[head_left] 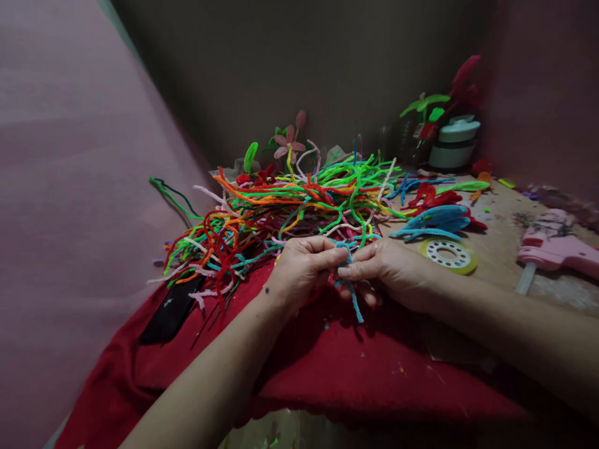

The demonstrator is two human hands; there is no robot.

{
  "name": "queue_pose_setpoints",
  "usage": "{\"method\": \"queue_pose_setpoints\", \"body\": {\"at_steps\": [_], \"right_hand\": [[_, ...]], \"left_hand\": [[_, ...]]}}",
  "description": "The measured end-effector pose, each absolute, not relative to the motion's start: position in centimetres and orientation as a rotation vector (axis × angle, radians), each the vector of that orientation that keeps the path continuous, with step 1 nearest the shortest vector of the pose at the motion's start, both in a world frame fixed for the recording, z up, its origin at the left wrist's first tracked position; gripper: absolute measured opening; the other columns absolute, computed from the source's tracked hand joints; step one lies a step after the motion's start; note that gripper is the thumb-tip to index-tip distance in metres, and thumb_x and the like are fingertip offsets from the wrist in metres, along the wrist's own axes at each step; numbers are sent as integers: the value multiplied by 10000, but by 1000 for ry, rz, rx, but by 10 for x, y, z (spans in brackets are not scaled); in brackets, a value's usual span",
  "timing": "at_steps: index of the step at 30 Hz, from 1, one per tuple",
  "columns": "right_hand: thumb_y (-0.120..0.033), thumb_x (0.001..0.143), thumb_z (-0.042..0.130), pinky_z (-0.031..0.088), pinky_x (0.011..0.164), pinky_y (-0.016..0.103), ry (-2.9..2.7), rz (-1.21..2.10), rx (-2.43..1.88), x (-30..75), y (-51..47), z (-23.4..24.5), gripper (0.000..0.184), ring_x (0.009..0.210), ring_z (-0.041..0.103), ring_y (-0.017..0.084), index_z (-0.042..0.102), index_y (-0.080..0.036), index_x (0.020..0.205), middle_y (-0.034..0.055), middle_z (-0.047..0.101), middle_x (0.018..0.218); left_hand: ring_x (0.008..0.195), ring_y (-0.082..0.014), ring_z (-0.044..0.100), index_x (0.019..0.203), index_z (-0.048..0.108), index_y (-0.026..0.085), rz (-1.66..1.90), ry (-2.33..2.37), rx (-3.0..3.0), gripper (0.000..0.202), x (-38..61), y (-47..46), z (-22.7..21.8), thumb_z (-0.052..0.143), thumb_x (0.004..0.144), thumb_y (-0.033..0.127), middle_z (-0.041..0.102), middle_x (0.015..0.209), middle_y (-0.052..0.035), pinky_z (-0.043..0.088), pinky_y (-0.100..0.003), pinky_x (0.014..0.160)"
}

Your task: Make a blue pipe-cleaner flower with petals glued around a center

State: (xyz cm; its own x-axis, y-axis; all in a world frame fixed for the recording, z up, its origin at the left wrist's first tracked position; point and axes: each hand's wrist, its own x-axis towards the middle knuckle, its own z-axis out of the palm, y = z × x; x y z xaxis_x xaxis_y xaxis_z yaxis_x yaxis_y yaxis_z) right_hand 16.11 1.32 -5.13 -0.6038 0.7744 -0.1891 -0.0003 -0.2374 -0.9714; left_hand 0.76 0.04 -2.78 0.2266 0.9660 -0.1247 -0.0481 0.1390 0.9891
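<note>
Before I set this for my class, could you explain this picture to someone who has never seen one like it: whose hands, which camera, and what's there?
No machine here. A camera worn on a person's head looks forward and down at their own bare left hand and bare right hand. Together, their fingers pinch a fuzzy light-blue stem, one end hanging down. Beneath is a red cloth; beyond the hands lies a tangled heap of fuzzy multicoloured stems. On the picture's right are a round yellow-and-white tape roll and a pink plastic tool, probably a glue gun. On the left lies a flat black rectangular object; I can't tell what.
</note>
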Motion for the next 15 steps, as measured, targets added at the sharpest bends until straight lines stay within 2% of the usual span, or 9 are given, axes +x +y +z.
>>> {"method": "queue_pose_setpoints", "body": {"at_steps": [2,5,9,12,15], "right_hand": [[-338,647,707,340,316,172,-1453,1899,-940,161,14,-51,231,324,467,49,658,-113,630,17,657,568],[-275,666,682,318,311,168,-1460,1811,-1001,160,13,-49,186,302,439,46,631,-126,566,-17,594,449],[-197,691,625,312,319,169,-1516,1735,-1050,159,11,-47,163,299,428,52,623,-132,542,-37,523,369],[-193,701,613,327,332,170,-1554,1732,-1059,159,11,-46,144,310,436,53,641,-127,577,-30,541,396],[-205,731,593,326,339,170,-1626,1725,-1106,159,11,-45,201,299,418,54,624,-122,551,-26,511,354]], "left_hand": [[319,-19,335,618,579,115,970,1102,1239,213,5,0,-28,701,667,283,436,384,57,196,-158,341],[327,-23,347,705,606,119,921,1114,1260,181,2,1,-27,701,656,265,481,430,47,193,-165,342],[292,-34,354,688,576,141,841,1121,1197,153,1,2,-26,686,644,238,499,428,48,209,-170,322],[311,-41,388,683,577,140,836,1127,1189,141,1,3,-28,683,630,217,526,455,38,242,-170,334],[317,-40,385,698,590,144,822,1122,1194,129,0,4,-33,678,636,216,517,457,41,216,-168,334]]}}
